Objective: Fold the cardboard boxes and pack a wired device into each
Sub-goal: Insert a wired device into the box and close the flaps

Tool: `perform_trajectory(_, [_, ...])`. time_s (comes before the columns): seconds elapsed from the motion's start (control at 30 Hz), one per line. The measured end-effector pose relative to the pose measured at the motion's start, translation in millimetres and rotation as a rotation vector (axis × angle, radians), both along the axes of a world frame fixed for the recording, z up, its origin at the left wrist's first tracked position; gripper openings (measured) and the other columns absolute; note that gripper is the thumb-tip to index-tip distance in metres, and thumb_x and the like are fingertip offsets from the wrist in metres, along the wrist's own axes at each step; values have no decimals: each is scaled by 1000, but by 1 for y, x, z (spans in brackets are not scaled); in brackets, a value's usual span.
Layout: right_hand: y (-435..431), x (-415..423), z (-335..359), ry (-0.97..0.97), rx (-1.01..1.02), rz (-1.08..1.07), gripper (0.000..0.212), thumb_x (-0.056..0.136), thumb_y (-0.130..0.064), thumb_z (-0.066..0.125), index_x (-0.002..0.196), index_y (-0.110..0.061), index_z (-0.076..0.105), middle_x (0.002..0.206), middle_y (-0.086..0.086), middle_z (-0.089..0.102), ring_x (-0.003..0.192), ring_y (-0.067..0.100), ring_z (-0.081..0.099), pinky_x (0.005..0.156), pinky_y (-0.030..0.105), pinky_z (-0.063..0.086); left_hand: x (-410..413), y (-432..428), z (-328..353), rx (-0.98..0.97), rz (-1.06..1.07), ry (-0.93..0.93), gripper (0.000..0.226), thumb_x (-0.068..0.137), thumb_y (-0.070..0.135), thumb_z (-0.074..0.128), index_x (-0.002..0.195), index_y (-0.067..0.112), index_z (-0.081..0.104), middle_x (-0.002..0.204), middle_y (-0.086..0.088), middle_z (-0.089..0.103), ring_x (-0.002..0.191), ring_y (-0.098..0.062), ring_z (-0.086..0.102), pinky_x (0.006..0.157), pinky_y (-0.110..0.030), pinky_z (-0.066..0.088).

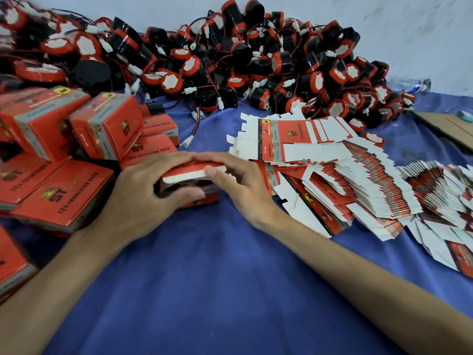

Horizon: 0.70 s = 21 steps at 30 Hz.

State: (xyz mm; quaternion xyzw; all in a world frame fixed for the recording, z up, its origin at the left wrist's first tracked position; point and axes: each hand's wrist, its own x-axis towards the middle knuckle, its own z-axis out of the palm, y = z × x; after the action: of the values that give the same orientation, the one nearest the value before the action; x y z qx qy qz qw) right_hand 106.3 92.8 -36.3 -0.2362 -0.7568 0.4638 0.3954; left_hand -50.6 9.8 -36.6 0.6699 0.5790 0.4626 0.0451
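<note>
A red cardboard box (188, 175) lies on the blue cloth (204, 278) at the centre, its white-edged flap bent over the open end. My left hand (148, 198) grips the box from the left, thumb along its front. From the right, my right hand (235, 183) holds it, fingers over the top flap and thumb pressing the flap's edge. What is inside the box is hidden. A big heap of black and red wired devices (230, 60) fills the back. Flat unfolded boxes (332, 175) are fanned out to the right.
Several closed red boxes (76, 149) are piled at the left, some tilted. A brown cardboard sheet (445, 126) lies at the far right edge, with a plastic bottle (412, 85) by the white wall (384, 16) behind it.
</note>
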Motion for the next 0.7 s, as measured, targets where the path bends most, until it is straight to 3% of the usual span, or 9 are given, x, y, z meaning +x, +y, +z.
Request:
perform_trajectory(0.07, [1,1,-1,-48,41,-8,31,91,-11,59,121,-3,64,119,13,67,111,21,62,98,38,50,-3,2,-3,-19,23,49,54,87,48,49,121,9,65,124,0,62,117,-11,56,104,-20,38])
perform_trajectory(0.17, [1,1,-3,-90,128,-49,32,92,-5,62,124,-4,63,117,13,68,106,19,64,94,30,51,-6,4,-6,-20,43,148,61,87,51,50,124,4,62,125,-4,61,117,-11,53,104,-15,33])
perform_trajectory(0.23, [1,0,-5,-75,190,-76,31,90,-5,63,121,-3,65,114,12,70,103,15,64,92,21,49,-7,3,-7,-10,31,238,71,88,60,47,124,1,61,123,-7,61,116,-16,53,104,-19,33])
perform_trajectory(0.37, [0,-3,-9,-49,386,-168,28,84,-3,67,112,1,69,101,14,73,88,9,63,78,5,43,-12,4,-6,26,-30,235,60,91,52,49,124,3,61,123,4,55,116,-7,51,105,-13,32])
perform_trajectory(0.47, [-1,-5,-13,-47,545,-234,27,82,-4,69,108,2,70,91,15,74,76,14,65,72,15,48,-12,5,-5,47,-61,150,47,90,38,51,124,6,62,125,15,52,117,8,47,104,-9,31])
perform_trajectory(0.57, [-5,-4,-15,-84,734,-303,26,81,-9,69,106,-1,73,80,11,74,70,25,70,70,37,52,-10,5,-4,67,-78,130,43,91,30,53,124,4,60,124,14,52,117,3,47,105,-10,32])
perform_trajectory(0.7, [-14,-6,-14,-176,915,-444,27,83,-22,68,106,-9,74,68,2,71,64,19,67,68,35,48,-9,5,-4,49,-65,70,37,87,14,57,122,0,61,124,6,57,118,2,50,105,-12,34])
